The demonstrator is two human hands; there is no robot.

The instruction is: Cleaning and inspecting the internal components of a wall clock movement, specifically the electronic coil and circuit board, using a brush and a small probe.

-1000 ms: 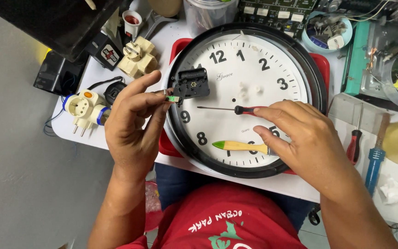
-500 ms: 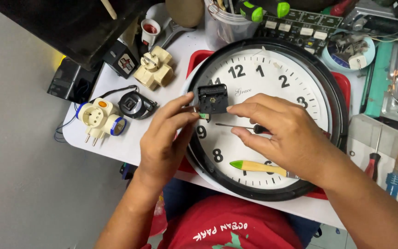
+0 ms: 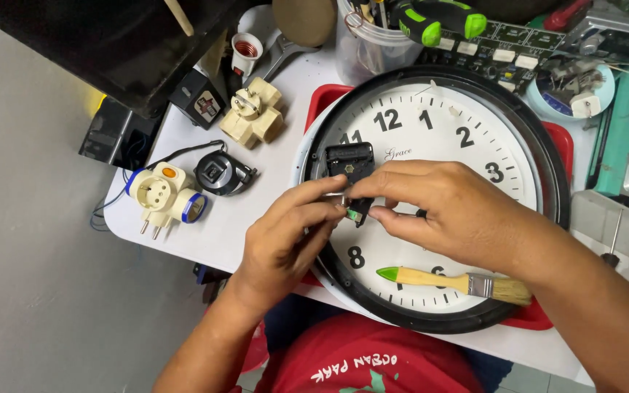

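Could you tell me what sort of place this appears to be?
Probably a small electronics repair bench: a wall clock lies open on the table, beside a circuit board, plug adapters and a tub of screwdrivers.

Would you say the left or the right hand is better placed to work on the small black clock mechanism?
Probably the right hand: its fingertips pinch at the lower edge of the black clock mechanism above the clock face, while the left hand seems to steady it from below with a small metal part.
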